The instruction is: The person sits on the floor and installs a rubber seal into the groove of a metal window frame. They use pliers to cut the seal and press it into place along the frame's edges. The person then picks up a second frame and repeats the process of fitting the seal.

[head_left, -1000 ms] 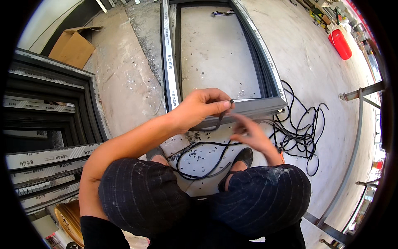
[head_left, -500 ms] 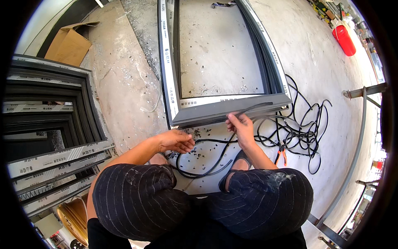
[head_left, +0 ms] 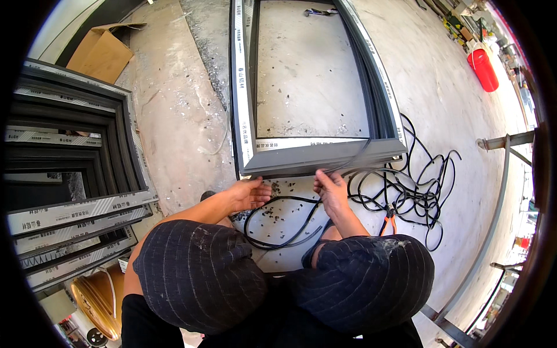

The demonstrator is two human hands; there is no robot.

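Observation:
A dark grey window frame (head_left: 322,156) lies flat in front of me, its inner edges covered in white printed film. My right hand (head_left: 332,191) pinches a black rubber sealing strip (head_left: 361,152) between thumb and fingers at the frame's near edge; the strip's free end bends up over the bar. My left hand (head_left: 249,194) is beside the near left corner, thumb up at the edge and fingers stretched out, with nothing seen in it. More of the black strip lies in a tangled pile (head_left: 413,188) to the right and loops across the floor below my hands.
Pliers with orange handles (head_left: 387,223) lie by the pile. More frames (head_left: 75,204) are stacked at left, with a cardboard box (head_left: 100,56) behind. Dark scraps dot the floor. A red bucket (head_left: 483,69) and a metal rail (head_left: 503,191) are at right. Another tool (head_left: 320,12) lies inside the frame.
My right hand has moved slightly down and left, off the bar's top, still pinching the strip, whose end now stands up more. My left hand has come up to the frame's corner, fingers straighter.

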